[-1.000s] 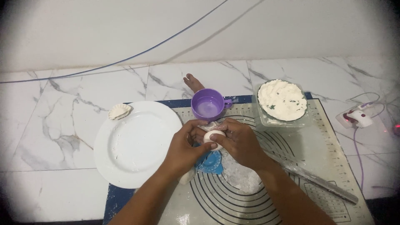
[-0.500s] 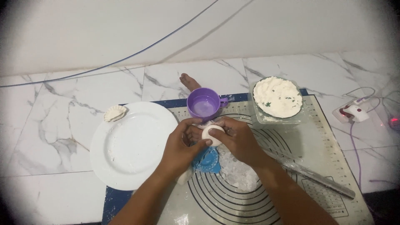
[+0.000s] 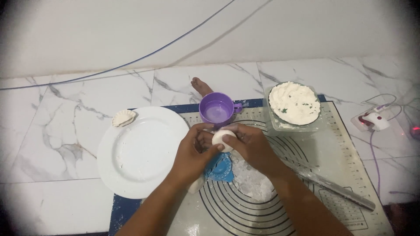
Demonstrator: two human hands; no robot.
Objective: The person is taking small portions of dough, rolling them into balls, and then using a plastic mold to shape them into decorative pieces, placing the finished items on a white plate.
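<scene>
Much of the blue plastic mould (image 3: pixel 220 169) is hidden: it lies on the baking mat (image 3: pixel 350 144) directly beneath the two hands, and only its lower curved edge shows below the wrists. A white lump just under the left wrist is mostly covered, so what it is cannot be told. The flour patch (image 3: pixel 256 181) below and right of the grip is partly covered by the right forearm, which also crosses the near end of the rolling pin (image 3: pixel 337 189). Both forearms run off the bottom edge of the view, and the mat's lower corners are lost in the dark vignette.

The left hand (image 3: pixel 190 155) and the right hand (image 3: pixel 251 146) meet above the mat, knuckles up, fingers curled in toward each other. Between them sits the small round piece of white dough (image 3: pixel 222 139), pinched by the fingertips and thumbs of both hands, held clear of the mat.

Just above the grip stands the purple cup (image 3: pixel 216 110), near the fingers but not touching. Left of the grip lies the white plate (image 3: pixel 135 153), with one folded shell-shaped dumpling (image 3: pixel 124 117) at its far left rim. Up and to the right of the grip is the clear bowl of white filling (image 3: pixel 294 104)
</scene>
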